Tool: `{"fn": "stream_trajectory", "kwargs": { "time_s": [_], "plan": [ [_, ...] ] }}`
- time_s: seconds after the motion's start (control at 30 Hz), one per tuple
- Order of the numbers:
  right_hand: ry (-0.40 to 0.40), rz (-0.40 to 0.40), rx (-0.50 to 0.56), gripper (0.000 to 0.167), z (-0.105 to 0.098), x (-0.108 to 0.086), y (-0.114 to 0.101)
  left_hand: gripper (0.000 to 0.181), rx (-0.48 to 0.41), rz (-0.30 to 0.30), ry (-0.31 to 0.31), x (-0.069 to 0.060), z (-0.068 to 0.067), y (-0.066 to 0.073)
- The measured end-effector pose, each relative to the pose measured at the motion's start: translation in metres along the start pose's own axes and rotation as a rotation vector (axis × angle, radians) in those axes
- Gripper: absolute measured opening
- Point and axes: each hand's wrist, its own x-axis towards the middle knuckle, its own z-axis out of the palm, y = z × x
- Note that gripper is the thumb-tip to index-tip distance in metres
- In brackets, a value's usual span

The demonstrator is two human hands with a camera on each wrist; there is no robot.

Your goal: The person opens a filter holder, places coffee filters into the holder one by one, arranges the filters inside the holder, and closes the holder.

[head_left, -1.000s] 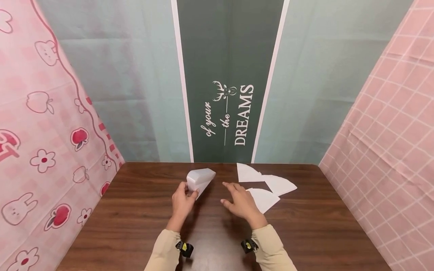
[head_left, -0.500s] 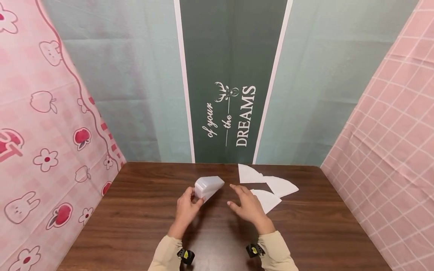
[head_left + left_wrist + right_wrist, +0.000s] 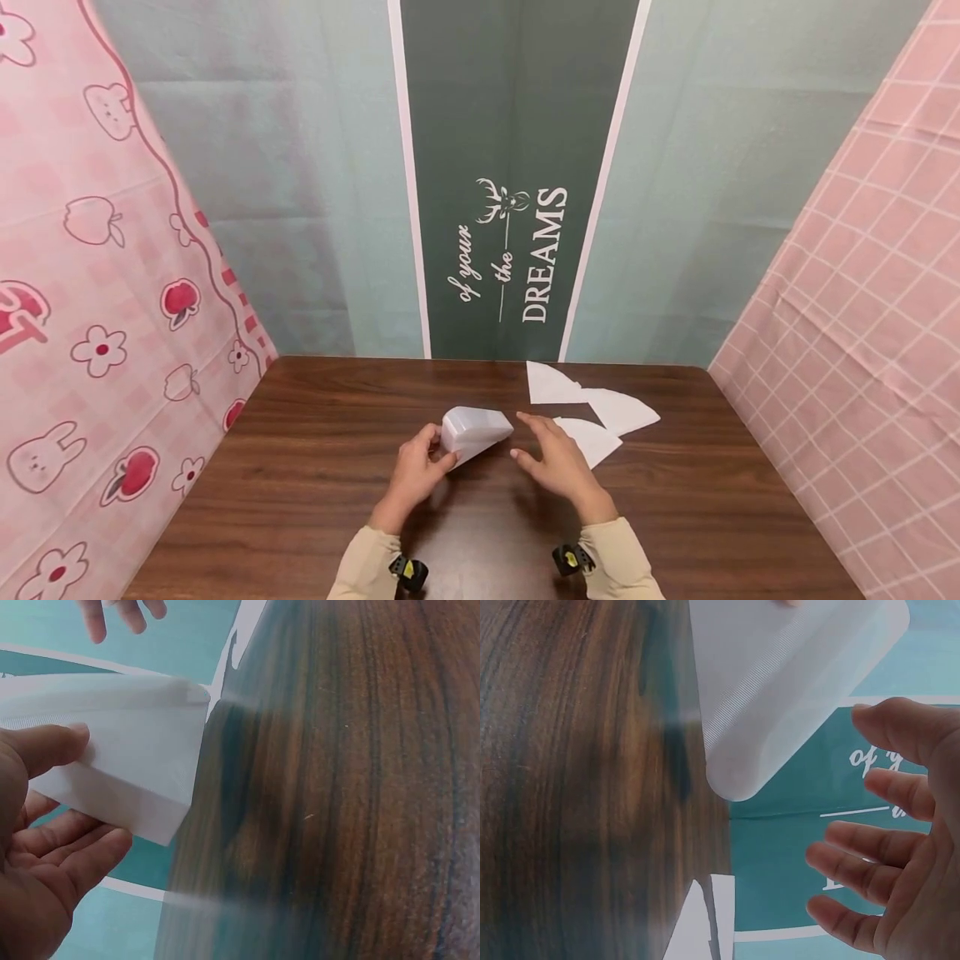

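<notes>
My left hand (image 3: 417,472) grips a white, translucent wedge-shaped plastic case (image 3: 474,433) by its wide left end, thumb on the near side. In the left wrist view, the thumb lies on one face of the case (image 3: 135,746) and the fingers are behind and below it. Fine ribbing runs along one side of the case (image 3: 757,682) in the right wrist view. My right hand (image 3: 558,467) hovers to the right of its narrow tip, fingers spread and slightly bent, holding nothing and apart from the case.
Several flat white fan-shaped pieces, paper-like, lie on the brown wooden table (image 3: 300,500): one at the back (image 3: 551,385), one at the right (image 3: 624,412), one partly behind my right hand (image 3: 595,442). A printed cloth (image 3: 517,125) hangs behind the table; pink cloths flank it.
My left hand has brought the case to the right and nearer to me, its tip swinging toward my right hand. The right hand has shifted slightly right.
</notes>
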Motion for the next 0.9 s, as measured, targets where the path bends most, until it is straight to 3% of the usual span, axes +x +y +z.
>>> {"fn": "stream_trajectory", "kwargs": {
  "time_s": [0.57,0.9],
  "plan": [
    [-0.017,0.038,0.129,0.055,0.013,-0.013,0.012,0.024,-0.066,0.024,-0.174,-0.009,0.001,-0.002],
    [-0.037,0.058,0.165,0.054,0.018,-0.017,0.016,0.024,-0.121,0.037,-0.233,-0.01,0.004,-0.005]
  ]
}}
